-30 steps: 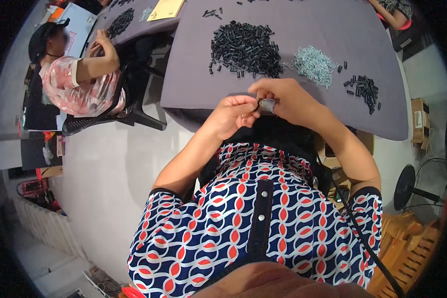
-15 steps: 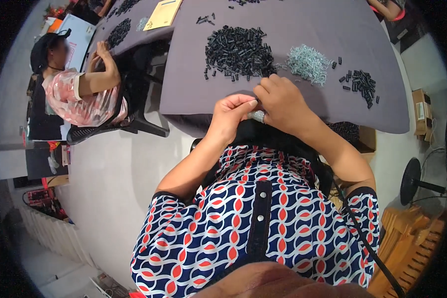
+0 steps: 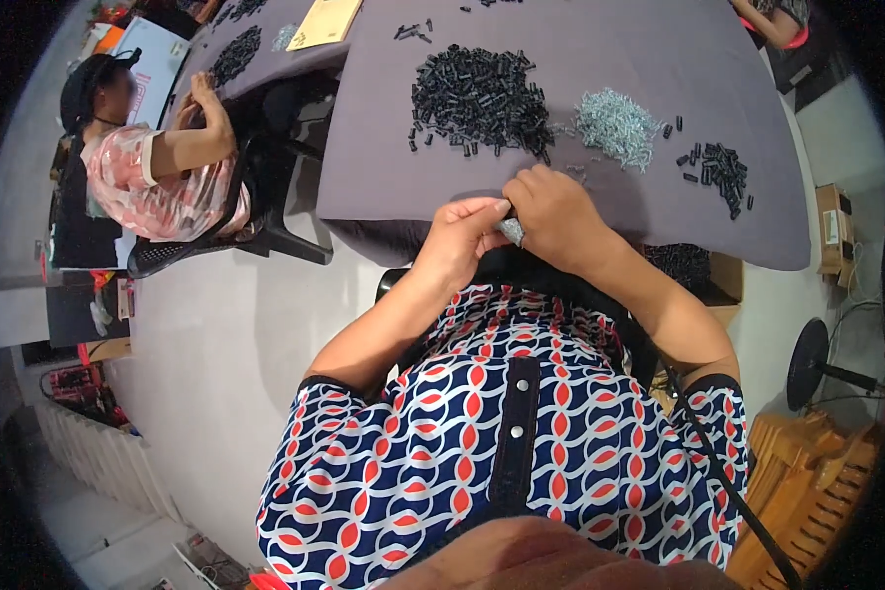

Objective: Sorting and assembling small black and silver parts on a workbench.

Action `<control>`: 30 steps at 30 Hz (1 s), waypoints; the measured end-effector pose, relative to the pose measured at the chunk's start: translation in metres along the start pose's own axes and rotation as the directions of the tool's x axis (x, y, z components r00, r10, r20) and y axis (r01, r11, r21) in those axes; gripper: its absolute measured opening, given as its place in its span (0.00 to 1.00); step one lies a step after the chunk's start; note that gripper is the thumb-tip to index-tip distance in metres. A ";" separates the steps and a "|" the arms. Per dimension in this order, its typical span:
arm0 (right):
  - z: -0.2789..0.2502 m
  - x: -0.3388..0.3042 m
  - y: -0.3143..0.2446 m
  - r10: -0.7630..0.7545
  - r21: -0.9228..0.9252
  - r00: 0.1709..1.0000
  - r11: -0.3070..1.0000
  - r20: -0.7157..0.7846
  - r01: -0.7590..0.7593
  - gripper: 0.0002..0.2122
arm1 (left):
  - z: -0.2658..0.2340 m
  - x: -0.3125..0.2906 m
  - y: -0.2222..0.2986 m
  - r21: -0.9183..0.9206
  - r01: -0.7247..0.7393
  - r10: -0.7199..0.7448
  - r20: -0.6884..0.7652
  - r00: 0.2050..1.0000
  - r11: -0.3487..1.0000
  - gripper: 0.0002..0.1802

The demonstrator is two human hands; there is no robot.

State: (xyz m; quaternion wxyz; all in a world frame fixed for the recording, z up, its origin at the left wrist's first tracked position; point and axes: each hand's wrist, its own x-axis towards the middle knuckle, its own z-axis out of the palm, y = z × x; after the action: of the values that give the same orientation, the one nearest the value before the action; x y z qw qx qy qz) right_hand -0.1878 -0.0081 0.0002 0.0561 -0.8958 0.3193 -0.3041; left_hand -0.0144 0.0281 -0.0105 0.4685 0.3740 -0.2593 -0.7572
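My left hand (image 3: 459, 239) is closed in front of the table's near edge, thumb and forefinger pressed together. Against it is my right hand (image 3: 558, 218), also closed, its fingers curled over and its fingertips hidden. A silvery, glinting clump (image 3: 510, 231) shows between the two hands, below the left thumb; which hand bears it I cannot tell. Just beyond lies a large heap of small black cylindrical parts (image 3: 477, 98). To its right sits a pile of small silvery screw-like pieces (image 3: 616, 128). A smaller group of black parts (image 3: 723, 179) lies farther right.
A grey cloth (image 3: 383, 147) covers the table. At left, a person in a pink patterned top (image 3: 128, 187) works seated on a black chair (image 3: 285, 236). A yellow booklet (image 3: 324, 22) lies at the far left. Another person's arm (image 3: 771, 25) shows at far right. A box (image 3: 722, 275) stands under the table.
My right hand has drawn back from the near edge of the black heap, toward my left hand. The left hand has hardly moved. The view has shifted slightly.
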 end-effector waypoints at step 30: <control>-0.094 -0.118 0.141 0.727 -0.391 0.664 0.568 -0.175 -0.725 0.28 | 0.026 0.077 0.015 0.784 -0.513 0.438 0.620 0.650 -0.348 0.10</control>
State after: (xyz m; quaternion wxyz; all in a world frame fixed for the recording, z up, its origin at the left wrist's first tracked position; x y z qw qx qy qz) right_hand -0.3904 -0.0394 -0.0250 -0.0214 -0.6753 0.7165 -0.1737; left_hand -0.0496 -0.0469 -0.0086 0.3117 0.4164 -0.8518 -0.0628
